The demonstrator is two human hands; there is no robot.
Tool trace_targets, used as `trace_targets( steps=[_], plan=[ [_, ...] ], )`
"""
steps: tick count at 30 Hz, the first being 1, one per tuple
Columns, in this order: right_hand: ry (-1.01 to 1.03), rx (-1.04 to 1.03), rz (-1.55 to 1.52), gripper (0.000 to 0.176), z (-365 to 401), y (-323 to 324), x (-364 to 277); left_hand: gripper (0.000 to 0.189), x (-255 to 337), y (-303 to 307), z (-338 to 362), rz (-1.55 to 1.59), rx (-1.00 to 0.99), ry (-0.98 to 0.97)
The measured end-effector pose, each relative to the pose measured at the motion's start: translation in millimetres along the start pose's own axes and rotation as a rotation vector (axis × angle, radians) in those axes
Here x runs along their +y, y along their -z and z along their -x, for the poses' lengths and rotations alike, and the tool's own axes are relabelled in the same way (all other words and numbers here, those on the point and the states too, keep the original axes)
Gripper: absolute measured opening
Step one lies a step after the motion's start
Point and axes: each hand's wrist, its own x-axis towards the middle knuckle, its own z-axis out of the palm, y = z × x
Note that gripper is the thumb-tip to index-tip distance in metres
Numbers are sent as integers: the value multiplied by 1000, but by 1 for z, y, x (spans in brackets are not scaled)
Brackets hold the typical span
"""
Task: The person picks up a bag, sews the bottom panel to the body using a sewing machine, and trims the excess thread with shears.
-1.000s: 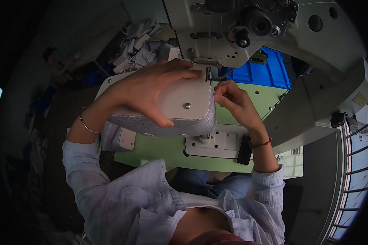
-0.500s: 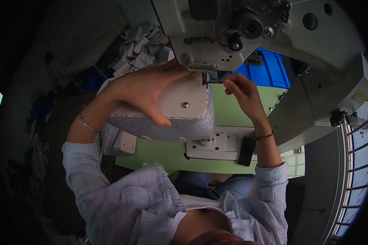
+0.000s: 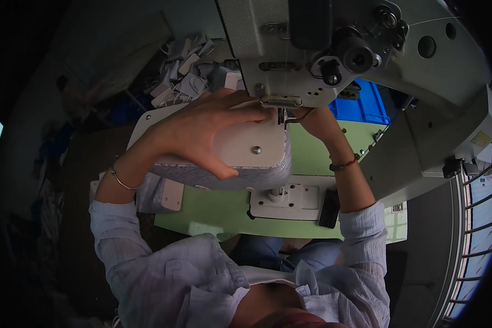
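- Head view, leftmost: a second box (image 3: 157,194) at the green desk's (image 3: 202,210) edge; pale piled goods (image 3: 188,68) beyond.
- Left hand (image 3: 197,131): fingers spread apart over the white-topped case (image 3: 249,136), beneath the sewing machine (image 3: 290,82).
- Right hand (image 3: 316,123): machine hides its fingers; cannot tell their state.
- Phone (image 3: 329,209) on the desk; blue crate (image 3: 363,104) farther back.
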Motion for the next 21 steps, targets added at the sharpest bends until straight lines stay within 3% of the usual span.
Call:
trace_targets(
  steps=[1,2,4,7,10,16,21],
  plan=[
    [-193,-34,-183,30,9,3,-7,95,-4,-3,0,1,43,-58],
    [-198,-40,-174,30,20,7,-13,92,-7,-7,1,6,87,-113],
    [-78,32,-538,32,40,14,-26,91,-8,-9,3,14,106,-126],
    [15,24,-561,36,51,18,-55,89,-9,-7,1,20,117,-162],
    [-59,110,-534,36,48,8,-79,90,-10,-10,4,21,130,-193],
    [-60,284,-472,29,46,-10,-80,89,-12,-9,4,6,150,-240],
    [-66,261,-394,22,49,-13,-70,86,-19,-10,1,27,143,-272]
  ],
)
